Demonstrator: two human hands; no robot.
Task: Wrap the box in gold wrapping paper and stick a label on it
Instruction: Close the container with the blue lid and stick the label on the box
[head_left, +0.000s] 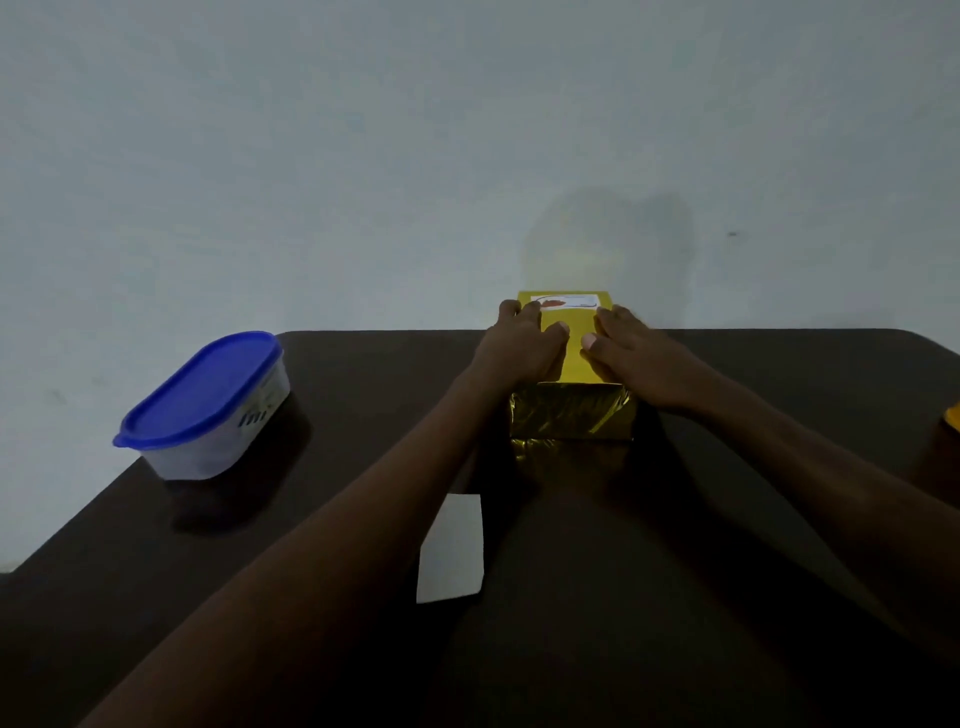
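Both hands flat on gold box (571, 410): left hand (519, 345) and right hand (631, 358) fingers straight, pressing; label (563, 302) at fingertips.

head view, forward-down, close over table (727, 571)

left hand (519, 345): bare, no rings | right hand (631, 358): bare | forearms: uncovered, no sleeves
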